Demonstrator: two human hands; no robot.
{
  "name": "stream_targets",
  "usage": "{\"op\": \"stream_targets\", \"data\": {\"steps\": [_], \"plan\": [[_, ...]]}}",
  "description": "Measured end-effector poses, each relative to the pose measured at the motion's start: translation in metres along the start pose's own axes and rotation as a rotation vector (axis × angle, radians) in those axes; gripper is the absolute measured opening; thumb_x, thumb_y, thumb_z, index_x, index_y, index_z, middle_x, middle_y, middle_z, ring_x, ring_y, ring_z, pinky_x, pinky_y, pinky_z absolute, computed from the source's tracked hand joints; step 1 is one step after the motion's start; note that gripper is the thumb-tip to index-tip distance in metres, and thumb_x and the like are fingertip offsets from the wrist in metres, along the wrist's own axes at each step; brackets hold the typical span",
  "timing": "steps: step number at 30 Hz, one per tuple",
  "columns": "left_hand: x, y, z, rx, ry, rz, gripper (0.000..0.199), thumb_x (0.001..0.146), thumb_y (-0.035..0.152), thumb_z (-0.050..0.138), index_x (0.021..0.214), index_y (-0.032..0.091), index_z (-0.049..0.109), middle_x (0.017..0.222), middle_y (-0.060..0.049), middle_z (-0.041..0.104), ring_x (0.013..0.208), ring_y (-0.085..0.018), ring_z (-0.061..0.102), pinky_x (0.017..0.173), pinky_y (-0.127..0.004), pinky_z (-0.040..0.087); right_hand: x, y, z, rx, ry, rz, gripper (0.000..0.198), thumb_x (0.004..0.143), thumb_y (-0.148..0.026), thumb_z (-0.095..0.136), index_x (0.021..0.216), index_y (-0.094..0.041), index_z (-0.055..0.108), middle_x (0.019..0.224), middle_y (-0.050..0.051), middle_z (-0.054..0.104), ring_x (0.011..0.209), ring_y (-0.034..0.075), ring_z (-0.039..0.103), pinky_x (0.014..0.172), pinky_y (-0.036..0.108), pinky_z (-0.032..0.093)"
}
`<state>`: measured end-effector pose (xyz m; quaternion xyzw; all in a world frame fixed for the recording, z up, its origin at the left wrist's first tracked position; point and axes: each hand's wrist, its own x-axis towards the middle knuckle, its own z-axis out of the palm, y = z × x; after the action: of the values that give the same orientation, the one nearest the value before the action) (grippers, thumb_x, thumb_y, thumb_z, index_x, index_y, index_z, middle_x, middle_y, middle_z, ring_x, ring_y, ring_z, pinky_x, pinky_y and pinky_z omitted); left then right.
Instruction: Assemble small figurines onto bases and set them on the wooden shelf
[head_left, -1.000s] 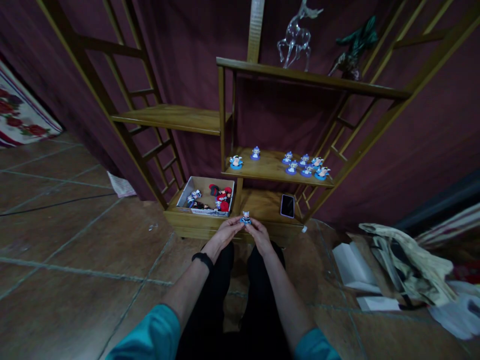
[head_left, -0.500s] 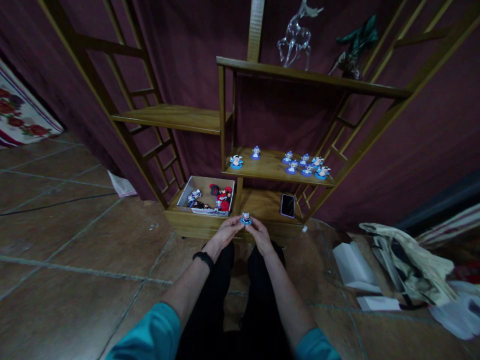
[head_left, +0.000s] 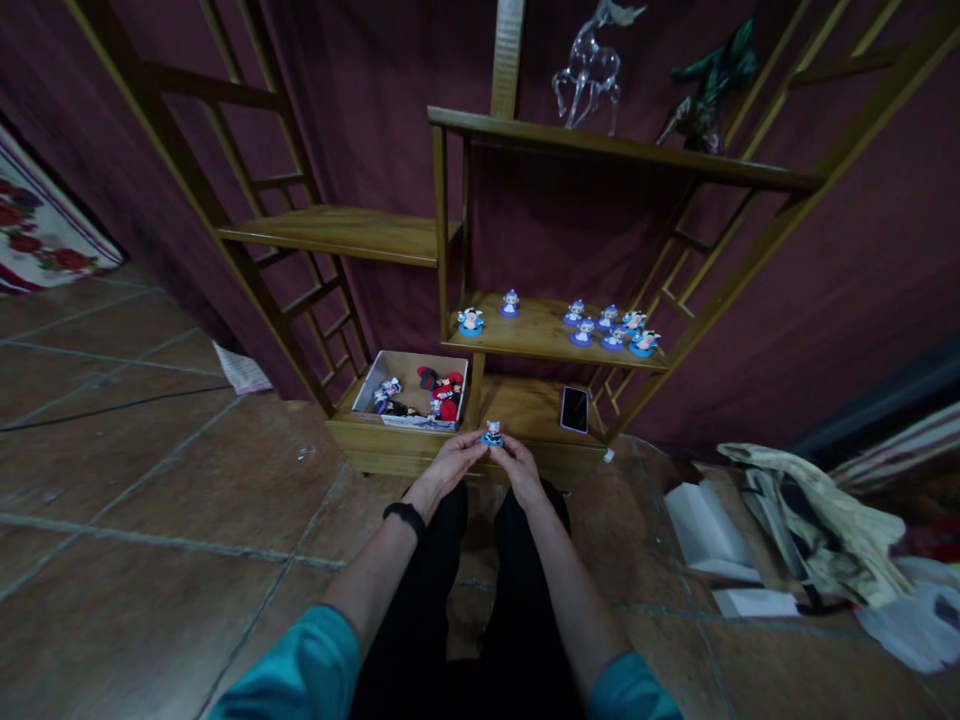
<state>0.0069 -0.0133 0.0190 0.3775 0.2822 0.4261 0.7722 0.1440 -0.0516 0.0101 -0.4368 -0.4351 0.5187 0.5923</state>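
Observation:
Between my two hands is a small figurine [head_left: 493, 433] with a white head and a blue round base, held upright in front of the low shelf. My left hand [head_left: 456, 459] pinches the base from the left, and my right hand [head_left: 518, 466] pinches it from the right. Just beyond my left hand, an open cardboard box [head_left: 362, 392] holds several figurines with red, black and white parts. On the shelf [head_left: 536, 332] above stand several small figurines on blue or purple bases, one purple figurine [head_left: 510, 303] apart from the right-hand group.
A phone [head_left: 575, 410] lies on the lower shelf at the right. Above stand a clear glass deer [head_left: 592, 70] and a dark green statue [head_left: 712, 90]. White boxes [head_left: 709, 530] and a pale cloth bag [head_left: 832, 530] lie on the floor at the right.
Both hands keep hold of the figurine in nearly the same spot. It sits slightly higher and looks a little more upright. The view has shifted very slightly.

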Motion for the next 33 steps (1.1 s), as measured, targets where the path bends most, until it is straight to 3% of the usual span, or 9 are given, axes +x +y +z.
{"op": "stream_targets", "data": {"steps": [14,23,33], "plan": [[0.0004,0.0001,-0.0026,-0.032,-0.012,-0.009,0.039,0.066,0.015,0.071,0.104,0.011,0.064,0.107,-0.012,0.064,0.099,-0.019,0.059,0.094,-0.031,0.037,0.0027,0.0081,-0.0014,0.044,0.016,0.031,0.040,0.067,-0.039,0.065,0.104,-0.023,0.063,0.105,0.002,0.066,0.098,0.021,0.059,0.088,0.037,0.045],[0.0019,-0.0038,-0.0051,-0.012,0.008,0.027,0.037,0.064,0.013,0.072,0.100,0.011,0.064,0.101,-0.011,0.066,0.090,-0.016,0.061,0.089,-0.030,0.041,0.0033,0.0064,0.0003,0.045,-0.018,0.038,0.044,0.064,-0.040,0.067,0.105,-0.023,0.063,0.102,0.002,0.067,0.096,0.021,0.059,0.087,0.036,0.045],[0.0006,-0.0022,-0.0049,-0.032,-0.003,0.007,0.036,0.068,0.016,0.070,0.103,0.012,0.063,0.110,-0.012,0.062,0.101,-0.019,0.058,0.095,-0.034,0.039,0.0011,0.0022,0.0006,0.044,-0.004,0.029,0.041,0.067,-0.038,0.065,0.105,-0.024,0.062,0.103,0.000,0.066,0.097,0.020,0.059,0.088,0.035,0.044]]}}
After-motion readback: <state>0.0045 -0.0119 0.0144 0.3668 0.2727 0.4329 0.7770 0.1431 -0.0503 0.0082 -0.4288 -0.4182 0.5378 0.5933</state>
